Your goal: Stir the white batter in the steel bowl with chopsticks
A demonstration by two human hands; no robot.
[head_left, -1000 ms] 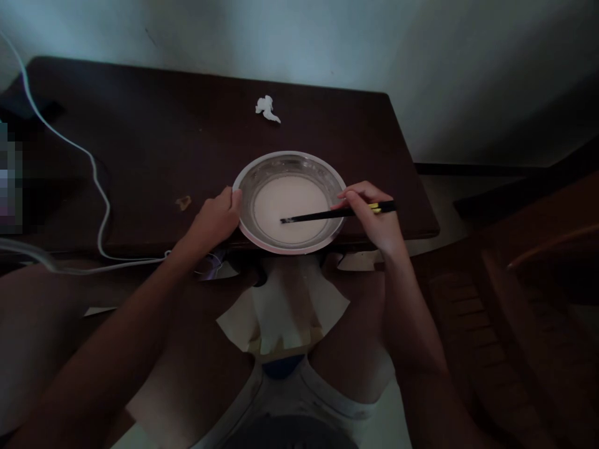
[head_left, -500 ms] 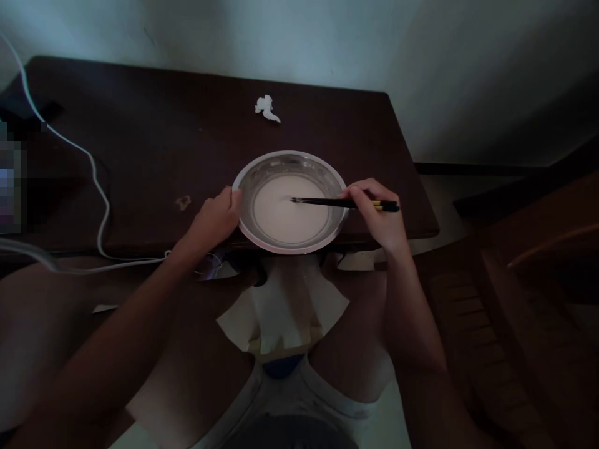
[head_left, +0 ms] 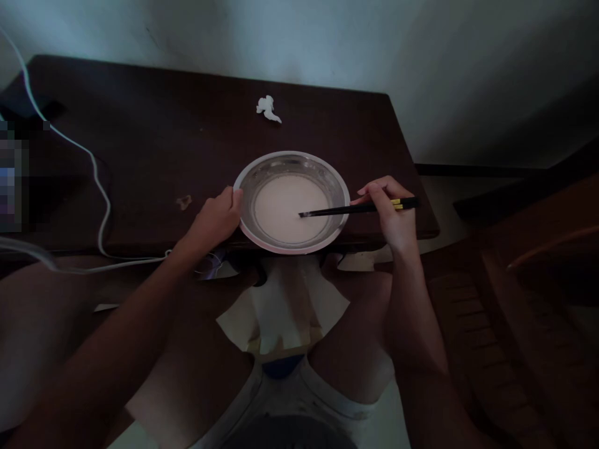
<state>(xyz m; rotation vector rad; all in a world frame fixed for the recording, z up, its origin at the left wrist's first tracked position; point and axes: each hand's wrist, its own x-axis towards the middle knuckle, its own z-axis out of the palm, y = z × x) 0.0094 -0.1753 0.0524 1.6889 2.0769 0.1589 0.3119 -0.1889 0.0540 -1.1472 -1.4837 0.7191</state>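
A round metal bowl point(head_left: 292, 163) of white liquid sits near the front edge of a dark wooden table point(head_left: 154, 156). My left hand point(head_left: 216, 218) grips the bowl's left rim, fingers curled round it. My right hand point(head_left: 392, 212) is closed on a pair of black chopsticks point(head_left: 346, 210) with yellow bands. They lie almost level, pointing left, with their tips in the white liquid right of the bowl's middle.
A crumpled white scrap point(head_left: 267, 108) lies behind the bowl. A small brownish fleck point(head_left: 183, 201) lies left of it. A white cable point(head_left: 96, 181) runs across the table's left side. A wall stands behind the table. A dark wooden chair point(head_left: 524, 299) is at the right.
My right hand has drawn to the right, and the chopstick tips have swept from the left of the liquid through its centre to the right part. My left hand has stayed on the rim.
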